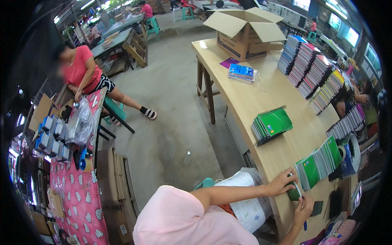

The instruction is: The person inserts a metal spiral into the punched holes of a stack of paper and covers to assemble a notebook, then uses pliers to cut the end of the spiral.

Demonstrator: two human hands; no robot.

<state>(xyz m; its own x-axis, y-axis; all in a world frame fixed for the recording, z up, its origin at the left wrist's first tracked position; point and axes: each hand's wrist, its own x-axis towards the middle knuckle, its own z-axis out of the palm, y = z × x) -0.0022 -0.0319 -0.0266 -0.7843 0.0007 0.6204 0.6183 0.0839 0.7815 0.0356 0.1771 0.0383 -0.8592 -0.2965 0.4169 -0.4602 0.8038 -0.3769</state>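
Close to the near edge of the wooden table, my left hand is closed around one end of a small green notebook, its white page edge facing up. My right hand pinches the other end of the same notebook, thumb and fingers closed. A row of green spiral notebooks leans just beyond both hands, standing on edge. Another stack of green spiral notebooks lies farther up the table. To the right of my right hand is a small dark green piece.
Tall stacks of notebooks line the table's far right side. An open cardboard box and a blue-covered wrapped pack stand at the far end. At left, a pink-covered table bears more notebooks; a person in pink sits there.
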